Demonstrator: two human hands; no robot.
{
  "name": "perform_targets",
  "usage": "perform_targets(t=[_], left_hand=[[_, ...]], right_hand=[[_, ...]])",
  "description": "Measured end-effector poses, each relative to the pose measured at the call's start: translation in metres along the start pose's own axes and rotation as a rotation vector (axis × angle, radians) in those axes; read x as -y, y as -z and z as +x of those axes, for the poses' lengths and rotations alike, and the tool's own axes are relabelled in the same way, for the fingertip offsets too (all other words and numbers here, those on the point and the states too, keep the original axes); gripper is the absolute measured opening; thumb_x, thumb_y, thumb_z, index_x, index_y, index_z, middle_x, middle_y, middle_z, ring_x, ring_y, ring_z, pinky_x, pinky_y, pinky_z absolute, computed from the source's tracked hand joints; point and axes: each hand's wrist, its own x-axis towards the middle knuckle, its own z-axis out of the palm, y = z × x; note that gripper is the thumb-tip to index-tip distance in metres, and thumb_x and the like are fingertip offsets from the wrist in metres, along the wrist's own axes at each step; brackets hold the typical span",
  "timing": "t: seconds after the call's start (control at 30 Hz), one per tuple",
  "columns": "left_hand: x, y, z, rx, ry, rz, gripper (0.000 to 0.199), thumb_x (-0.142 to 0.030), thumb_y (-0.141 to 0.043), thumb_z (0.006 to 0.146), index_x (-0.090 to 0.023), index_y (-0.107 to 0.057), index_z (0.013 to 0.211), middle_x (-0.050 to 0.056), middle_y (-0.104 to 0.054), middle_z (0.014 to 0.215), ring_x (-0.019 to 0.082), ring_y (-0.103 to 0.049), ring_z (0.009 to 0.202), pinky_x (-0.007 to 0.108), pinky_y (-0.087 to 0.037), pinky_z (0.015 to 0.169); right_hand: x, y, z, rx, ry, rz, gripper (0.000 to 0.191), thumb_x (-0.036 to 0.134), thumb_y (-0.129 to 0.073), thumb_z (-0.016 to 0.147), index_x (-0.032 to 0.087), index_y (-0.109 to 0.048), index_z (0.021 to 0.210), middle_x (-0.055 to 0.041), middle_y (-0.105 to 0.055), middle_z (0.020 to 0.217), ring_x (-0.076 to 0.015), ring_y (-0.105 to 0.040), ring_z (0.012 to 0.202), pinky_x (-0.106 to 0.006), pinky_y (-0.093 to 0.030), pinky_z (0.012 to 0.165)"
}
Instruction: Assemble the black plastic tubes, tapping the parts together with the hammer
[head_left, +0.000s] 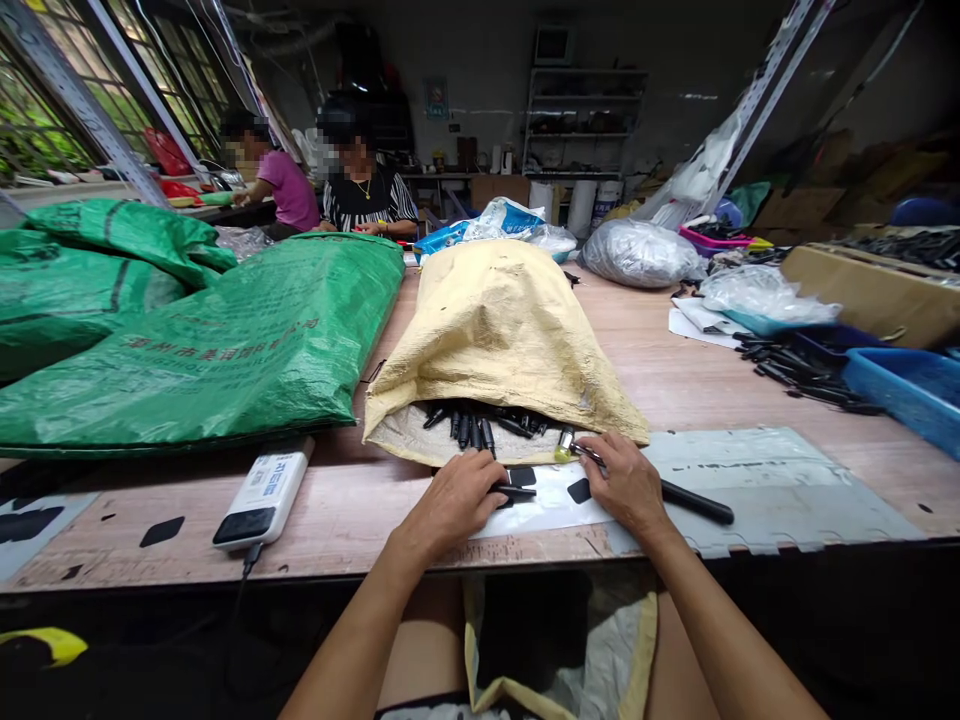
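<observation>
Right at the table's point(645, 330) near edge, the left hand point(471, 492) has its fingers closed around a small black piece point(519, 491), which sticks out from the fingertips toward the right hand point(621, 482). That right hand is curled, palm down, with a thin dark rod point(587, 454) pinched between thumb and fingers; the rod points up and left. At its far end, touching or nearly so, sits a small shiny part with a yellowish lower end point(565, 445), by the lip of the pale yellow sack point(495, 330).

A thick black handle point(697, 502) comes out on the other side of the right hand, over a grey plastic sheet point(795, 490); whether it joins the rod is hidden by the hand.

Just beyond the left hand, more black pieces point(472, 430) lie loose in the sack's open mouth. Left of that sack is a big green sack point(247, 340), with a white power bank point(266, 495) in front of it, a cable plugged into its near end. Far to the right, a heap of black parts point(802, 375) lies beside a blue tray point(907, 395). Below the table edge, between the forearms, an open bag point(607, 640) shows a dark inside.
</observation>
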Motion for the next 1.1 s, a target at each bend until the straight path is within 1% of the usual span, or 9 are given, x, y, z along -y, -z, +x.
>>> perform_targets(t=[0.13,0.3,0.37,0.47,0.6,0.7,0.8,0.93,1.1], left_hand=[[0.009,-0.022,-0.008,-0.119,0.026,-0.16,0.02,-0.021,-0.066,0.088,-0.022,-0.065,0.108,0.004,-0.062,0.103,0.021,-0.055,0.1,0.034,-0.044,0.09],[0.017,-0.028,-0.008,-0.189,0.07,-0.293,0.013,-0.023,-0.071,0.084,-0.02,-0.068,0.095,0.004,-0.063,0.093,0.021,-0.056,0.094,0.033,-0.045,0.085],[0.019,-0.029,-0.008,-0.187,0.078,-0.301,0.011,-0.023,-0.072,0.083,-0.02,-0.069,0.093,0.004,-0.064,0.09,0.021,-0.056,0.091,0.033,-0.045,0.082],[0.02,-0.03,-0.008,-0.189,0.077,-0.318,0.012,-0.023,-0.074,0.08,-0.02,-0.07,0.091,0.003,-0.064,0.088,0.02,-0.057,0.089,0.032,-0.044,0.081],[0.02,-0.03,-0.009,-0.186,0.079,-0.329,0.011,-0.023,-0.075,0.08,-0.02,-0.07,0.089,0.002,-0.064,0.087,0.02,-0.057,0.087,0.031,-0.043,0.08],[0.019,-0.029,-0.008,-0.172,0.076,-0.327,0.009,-0.023,-0.075,0.081,-0.02,-0.071,0.089,0.002,-0.063,0.084,0.019,-0.055,0.086,0.031,-0.041,0.079],[0.019,-0.029,-0.008,-0.173,0.073,-0.334,0.008,-0.023,-0.075,0.082,-0.02,-0.071,0.088,0.002,-0.062,0.084,0.019,-0.054,0.086,0.031,-0.041,0.079],[0.019,-0.03,-0.009,-0.187,0.077,-0.338,0.004,-0.023,-0.074,0.083,-0.02,-0.072,0.085,0.002,-0.06,0.081,0.019,-0.054,0.085,0.03,-0.04,0.078],[0.021,-0.033,-0.009,-0.193,0.08,-0.352,0.012,-0.019,-0.076,0.079,-0.02,-0.072,0.091,0.001,-0.062,0.084,0.019,-0.055,0.087,0.03,-0.041,0.079]], right_hand=[[-0.004,-0.003,-0.001,0.004,-0.001,0.008,0.024,0.025,-0.054,0.091,0.026,-0.069,0.11,-0.0044,-0.065,0.096,-0.0216,-0.059,0.093,-0.033,-0.046,0.083],[-0.005,0.007,0.006,0.028,-0.033,0.11,0.026,0.029,-0.051,0.094,0.026,-0.07,0.111,-0.0044,-0.066,0.094,-0.0214,-0.062,0.093,-0.034,-0.05,0.08],[0.007,0.02,0.009,-0.024,-0.053,0.19,0.027,0.03,-0.049,0.095,0.025,-0.07,0.112,-0.0061,-0.067,0.099,-0.0223,-0.064,0.096,-0.035,-0.051,0.083],[0.04,0.04,0.009,-0.088,-0.035,0.406,0.027,0.032,-0.051,0.097,0.024,-0.069,0.115,-0.0075,-0.068,0.102,-0.0224,-0.065,0.097,-0.036,-0.053,0.087],[0.086,0.052,-0.003,0.071,0.026,0.589,0.027,0.03,-0.051,0.098,0.026,-0.068,0.119,-0.0061,-0.069,0.1,-0.0204,-0.066,0.093,-0.033,-0.054,0.083],[0.107,0.047,-0.016,0.079,0.069,0.572,0.03,0.025,-0.048,0.099,0.027,-0.065,0.124,-0.0061,-0.068,0.099,-0.0199,-0.065,0.093,-0.032,-0.054,0.082],[0.115,0.037,-0.026,0.069,0.093,0.48,0.034,0.021,-0.046,0.1,0.028,-0.062,0.129,-0.0067,-0.066,0.098,-0.02,-0.064,0.091,-0.033,-0.053,0.081],[0.115,0.031,-0.03,0.115,0.109,0.362,0.037,0.019,-0.043,0.1,0.029,-0.062,0.129,-0.0059,-0.065,0.094,-0.0191,-0.063,0.086,-0.031,-0.053,0.077],[0.108,0.038,-0.028,0.015,0.094,0.398,0.037,0.02,-0.045,0.1,0.028,-0.059,0.133,-0.0072,-0.066,0.1,-0.0204,-0.064,0.094,-0.033,-0.053,0.085]])
